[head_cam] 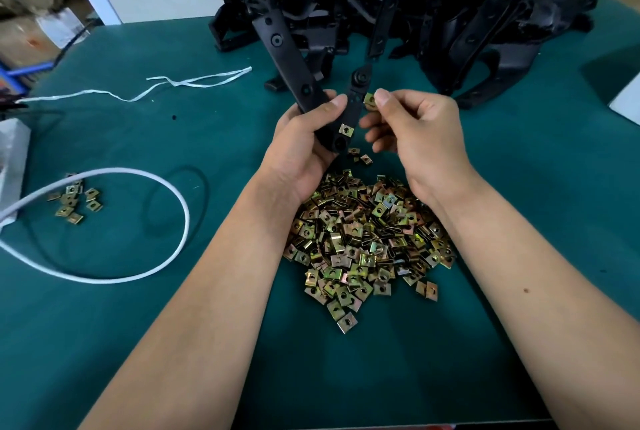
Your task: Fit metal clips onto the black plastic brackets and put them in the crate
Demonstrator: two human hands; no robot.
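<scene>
Fitting now: second metal clip (370, 99) going onto the black plastic bracket (313, 97) that I hold above the table (173, 343).
Left hand: my left hand (304, 149) wraps the bracket's lower end, fingers curled round it, thumb pressed on its front face.
Right hand: my right hand (420, 131) pinches the loose clip between thumb and forefinger; the other fingers are loosely curled below.
Bracket: tilted, its long arm rising up and to the left, a shorter tab pointing up between my hands.
Fitted clip (345, 130): already seated on the bracket's lower edge, just beside my left thumb.
Loose clip: just beside the right edge of the upper tab; whether it touches, I cannot tell.
Supply: clip heap (367, 239) lies between my forearms; bracket pile (433, 10) sits at the far side.
Crate: not in view.
Next move: I judge the clip's open mouth must line up with the tab edge, then slide on squarely until its hole meets the bracket's hole.
</scene>
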